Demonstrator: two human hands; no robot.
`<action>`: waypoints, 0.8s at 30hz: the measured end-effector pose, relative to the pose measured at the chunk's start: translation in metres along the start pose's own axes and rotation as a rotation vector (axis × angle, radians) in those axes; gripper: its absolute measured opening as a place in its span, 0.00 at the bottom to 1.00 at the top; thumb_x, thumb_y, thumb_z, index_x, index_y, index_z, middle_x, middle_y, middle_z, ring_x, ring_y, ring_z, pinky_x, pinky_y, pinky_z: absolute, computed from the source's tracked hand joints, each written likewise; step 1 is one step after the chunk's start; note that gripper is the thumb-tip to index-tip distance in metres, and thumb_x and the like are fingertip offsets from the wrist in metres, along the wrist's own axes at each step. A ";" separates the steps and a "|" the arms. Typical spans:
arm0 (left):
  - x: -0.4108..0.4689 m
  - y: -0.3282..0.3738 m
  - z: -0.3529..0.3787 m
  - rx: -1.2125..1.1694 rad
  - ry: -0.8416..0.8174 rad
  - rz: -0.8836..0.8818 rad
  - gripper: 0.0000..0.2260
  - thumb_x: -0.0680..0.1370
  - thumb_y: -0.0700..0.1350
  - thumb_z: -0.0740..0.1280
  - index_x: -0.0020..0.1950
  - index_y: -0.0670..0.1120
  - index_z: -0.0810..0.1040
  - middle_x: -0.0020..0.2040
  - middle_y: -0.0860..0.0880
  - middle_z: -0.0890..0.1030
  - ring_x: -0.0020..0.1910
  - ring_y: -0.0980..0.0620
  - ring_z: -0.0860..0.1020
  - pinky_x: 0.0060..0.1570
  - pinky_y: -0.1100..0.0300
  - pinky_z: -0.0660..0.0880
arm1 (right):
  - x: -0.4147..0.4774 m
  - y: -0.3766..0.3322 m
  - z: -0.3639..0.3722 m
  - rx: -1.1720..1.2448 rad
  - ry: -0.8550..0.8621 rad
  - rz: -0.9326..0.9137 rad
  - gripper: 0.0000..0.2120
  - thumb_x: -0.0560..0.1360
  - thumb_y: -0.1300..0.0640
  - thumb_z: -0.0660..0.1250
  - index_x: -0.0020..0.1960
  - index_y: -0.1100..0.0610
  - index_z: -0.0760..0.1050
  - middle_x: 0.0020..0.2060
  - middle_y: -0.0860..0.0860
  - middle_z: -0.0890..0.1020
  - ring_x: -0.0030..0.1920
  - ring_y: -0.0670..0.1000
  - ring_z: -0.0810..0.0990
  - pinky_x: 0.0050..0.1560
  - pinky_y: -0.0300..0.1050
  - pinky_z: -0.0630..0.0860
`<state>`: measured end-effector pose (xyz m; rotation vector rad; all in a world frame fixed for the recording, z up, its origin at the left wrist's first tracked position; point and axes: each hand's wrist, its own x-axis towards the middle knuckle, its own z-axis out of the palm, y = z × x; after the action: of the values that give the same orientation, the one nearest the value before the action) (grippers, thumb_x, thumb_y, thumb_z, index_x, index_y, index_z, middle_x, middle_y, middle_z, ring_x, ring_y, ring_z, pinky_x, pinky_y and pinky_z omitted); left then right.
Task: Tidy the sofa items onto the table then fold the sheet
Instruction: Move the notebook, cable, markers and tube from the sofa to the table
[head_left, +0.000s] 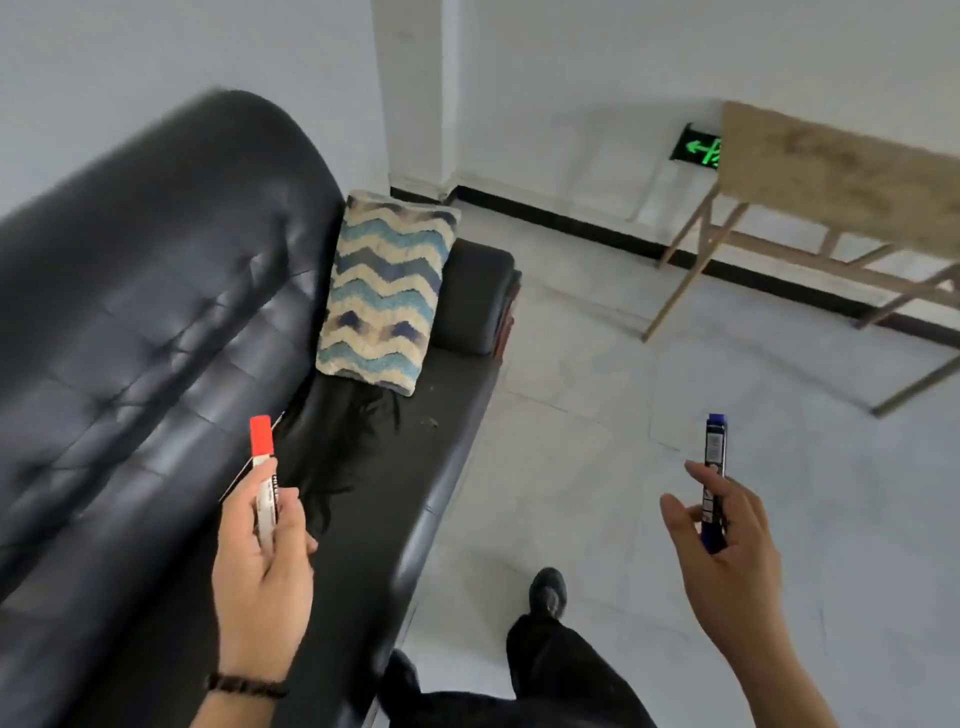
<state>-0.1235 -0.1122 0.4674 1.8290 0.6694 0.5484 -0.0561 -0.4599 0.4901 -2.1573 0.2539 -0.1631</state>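
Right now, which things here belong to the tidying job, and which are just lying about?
Belongs to the job: red-capped marker in the left grip; blue marker in the right grip; perhaps the zigzag cushion on the black sofa; wooden table, where items go.
Just there: green exit sign on the wall; beaded bracelet on the left wrist; dark shoe.

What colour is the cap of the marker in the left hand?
Red, on a white barrel; the head view shows the marker clearly in the left hand.
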 end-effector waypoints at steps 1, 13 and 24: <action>-0.002 0.011 0.019 0.000 -0.048 0.028 0.15 0.81 0.46 0.63 0.63 0.63 0.71 0.42 0.44 0.77 0.28 0.57 0.74 0.25 0.67 0.72 | 0.002 0.013 -0.021 0.013 0.065 0.021 0.15 0.75 0.49 0.69 0.59 0.36 0.72 0.54 0.41 0.74 0.47 0.36 0.77 0.48 0.43 0.71; -0.107 0.130 0.309 0.083 -0.466 0.288 0.19 0.79 0.44 0.64 0.68 0.58 0.68 0.58 0.50 0.76 0.52 0.49 0.79 0.53 0.45 0.78 | 0.063 0.195 -0.218 0.106 0.400 0.216 0.19 0.74 0.51 0.71 0.61 0.36 0.70 0.56 0.38 0.71 0.50 0.35 0.77 0.43 0.31 0.69; -0.108 0.182 0.532 0.135 -0.614 0.295 0.20 0.78 0.43 0.65 0.71 0.51 0.68 0.60 0.49 0.76 0.56 0.53 0.78 0.50 0.69 0.76 | 0.246 0.274 -0.291 0.080 0.342 0.290 0.19 0.74 0.51 0.71 0.62 0.39 0.71 0.56 0.34 0.71 0.51 0.35 0.77 0.40 0.25 0.71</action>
<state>0.1759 -0.5995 0.4565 2.0929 0.0207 0.1050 0.0876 -0.9033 0.4322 -1.9789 0.7389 -0.3683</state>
